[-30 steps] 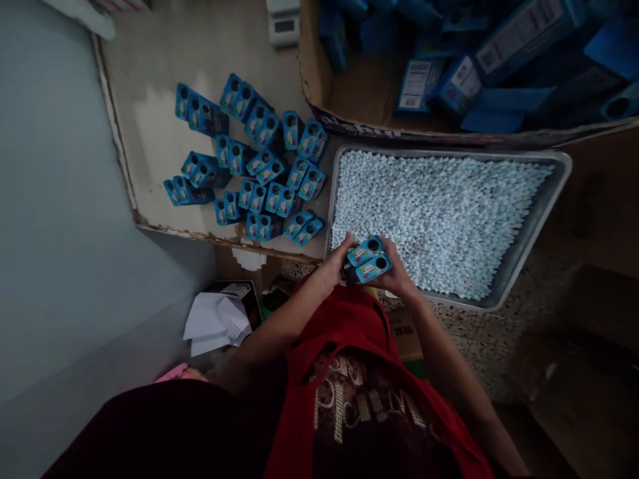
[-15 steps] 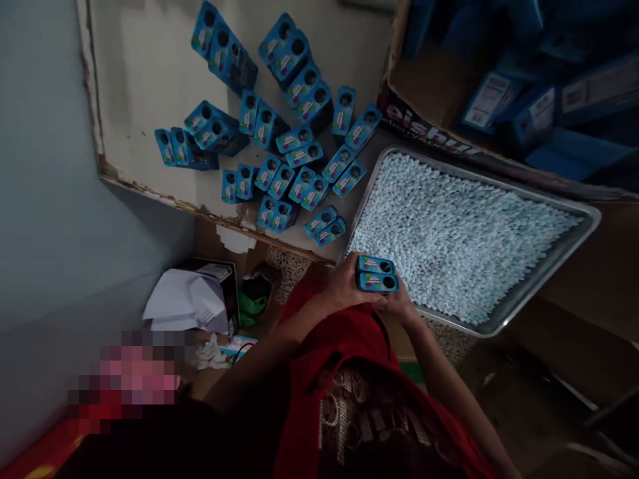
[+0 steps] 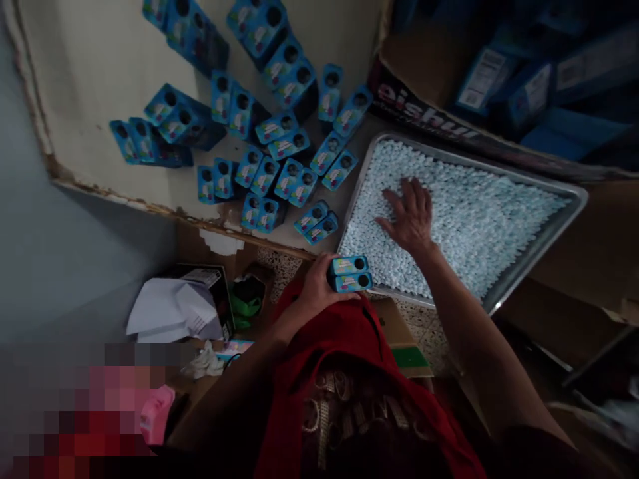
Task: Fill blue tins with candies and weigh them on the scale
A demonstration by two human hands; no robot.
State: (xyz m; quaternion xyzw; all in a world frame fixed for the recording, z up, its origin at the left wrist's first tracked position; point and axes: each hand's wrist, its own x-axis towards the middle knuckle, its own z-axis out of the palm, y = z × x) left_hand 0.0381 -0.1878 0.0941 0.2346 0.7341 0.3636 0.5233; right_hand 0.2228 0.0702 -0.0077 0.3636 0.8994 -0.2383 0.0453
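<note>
My left hand [image 3: 319, 286] is wrapped round two small blue boxes [image 3: 351, 274], held side by side near the tray's front left corner, a dark round hole in the top of each. My right hand [image 3: 412, 216] rests on the small pale blue pieces [image 3: 464, 226] that cover a metal tray [image 3: 536, 266], its fingers spread. Left of the tray, several more blue boxes [image 3: 264, 174] stand in pairs and groups on a pale table [image 3: 114, 60].
An open carton [image 3: 424, 110] holding larger blue boxes stands behind the tray. White papers [image 3: 172, 309] lie below the table's worn edge at the left. A pink object [image 3: 156, 414] and a partly pixelated area are at the lower left.
My right hand has left the two boxes and moved up onto the pieces in the tray, fingers spread. My left hand still holds the boxes. The view has shifted slightly.
</note>
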